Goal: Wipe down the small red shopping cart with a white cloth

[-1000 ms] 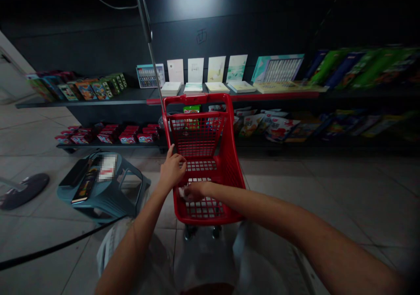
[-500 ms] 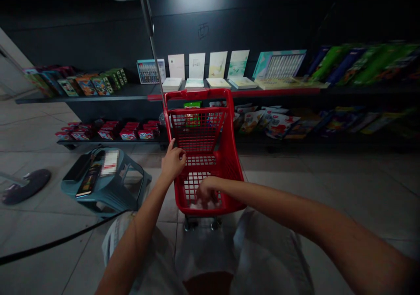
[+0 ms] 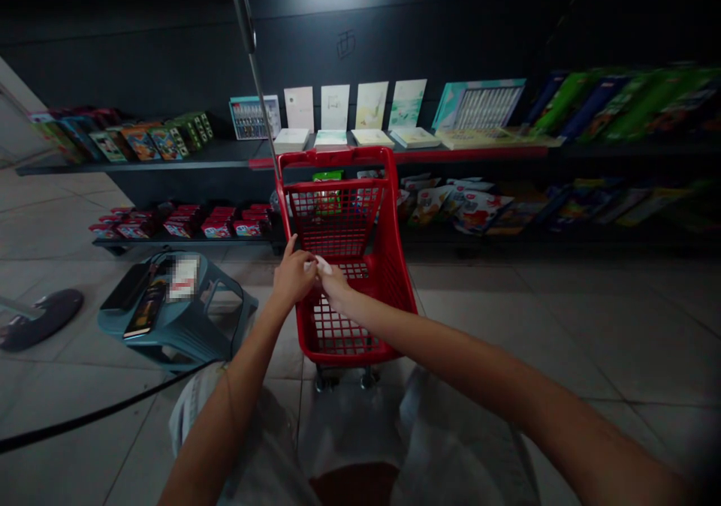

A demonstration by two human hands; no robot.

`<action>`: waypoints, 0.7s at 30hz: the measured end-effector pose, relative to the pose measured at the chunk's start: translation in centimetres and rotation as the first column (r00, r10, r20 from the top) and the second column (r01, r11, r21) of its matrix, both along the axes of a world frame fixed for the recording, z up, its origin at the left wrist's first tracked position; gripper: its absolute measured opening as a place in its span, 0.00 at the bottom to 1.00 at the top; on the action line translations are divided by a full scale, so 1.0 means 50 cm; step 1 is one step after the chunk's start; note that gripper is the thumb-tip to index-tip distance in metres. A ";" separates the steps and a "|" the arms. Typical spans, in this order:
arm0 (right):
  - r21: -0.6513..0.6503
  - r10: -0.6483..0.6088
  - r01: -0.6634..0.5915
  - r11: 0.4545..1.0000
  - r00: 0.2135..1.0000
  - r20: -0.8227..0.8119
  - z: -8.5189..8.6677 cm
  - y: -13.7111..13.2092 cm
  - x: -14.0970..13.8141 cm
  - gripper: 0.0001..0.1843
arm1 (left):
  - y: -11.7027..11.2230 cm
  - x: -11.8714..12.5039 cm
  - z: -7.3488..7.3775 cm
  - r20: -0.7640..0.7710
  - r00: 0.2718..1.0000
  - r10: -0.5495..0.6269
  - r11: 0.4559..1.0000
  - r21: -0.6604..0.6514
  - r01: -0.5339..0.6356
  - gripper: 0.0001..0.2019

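A small red shopping cart [image 3: 388,266] stands on the tiled floor right in front of me, its basket bare inside. My left hand [image 3: 293,275] grips the cart's left rim, fingers curled over it. My right hand [image 3: 332,281] is pressed up against the left hand at the same rim, pinching a small white wad [image 3: 322,264] that looks like a cloth or tissue. My lap in light trousers fills the bottom of the view.
A teal plastic stool [image 3: 180,318] with dark devices on top stands at the left. Behind the cart run low dark shelves [image 3: 169,162] with books, boxes and packets. A metal pole [image 3: 248,40] rises behind the cart. A black cable [image 3: 84,420] crosses the floor at left.
My right hand wiped down to the near end of the basket floor, then rose with the white wad to the left rim beside my left hand. The left hand stayed put.
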State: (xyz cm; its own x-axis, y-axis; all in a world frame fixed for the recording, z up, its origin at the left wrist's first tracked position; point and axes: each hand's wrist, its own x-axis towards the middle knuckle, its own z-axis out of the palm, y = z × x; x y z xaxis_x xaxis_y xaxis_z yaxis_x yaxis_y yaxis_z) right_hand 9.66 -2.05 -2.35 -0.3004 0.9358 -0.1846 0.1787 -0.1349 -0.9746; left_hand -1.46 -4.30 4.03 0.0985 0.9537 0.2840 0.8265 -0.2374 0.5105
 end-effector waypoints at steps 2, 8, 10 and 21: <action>0.043 -0.118 0.123 0.992 0.989 -0.091 0.023 0.026 -0.017 0.12 | 0.002 -0.002 -0.005 0.044 0.999 0.009 0.999 0.030 -0.011 0.10; 0.038 0.383 -0.413 0.910 0.871 0.310 0.030 0.026 0.097 0.16 | 0.008 -0.012 -0.007 0.080 0.997 0.004 0.999 0.047 -0.008 0.13; 0.074 0.340 -0.384 0.920 0.880 0.333 0.033 0.035 0.126 0.19 | 0.011 -0.013 -0.007 0.090 0.996 0.000 0.999 0.041 -0.004 0.13; 0.176 0.164 -0.375 0.910 0.715 0.679 0.071 0.093 0.039 0.13 | 0.022 -0.012 -0.012 0.090 0.996 0.020 0.990 0.140 -0.033 0.13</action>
State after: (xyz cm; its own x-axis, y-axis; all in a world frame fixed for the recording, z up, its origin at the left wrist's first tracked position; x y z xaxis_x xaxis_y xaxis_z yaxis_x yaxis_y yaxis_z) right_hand 11.60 2.62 1.19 -0.4571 0.8727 -0.1714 0.7532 0.2774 -0.5965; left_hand -2.08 -3.20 3.45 0.0424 0.9052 0.4229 0.7864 -0.2913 0.5447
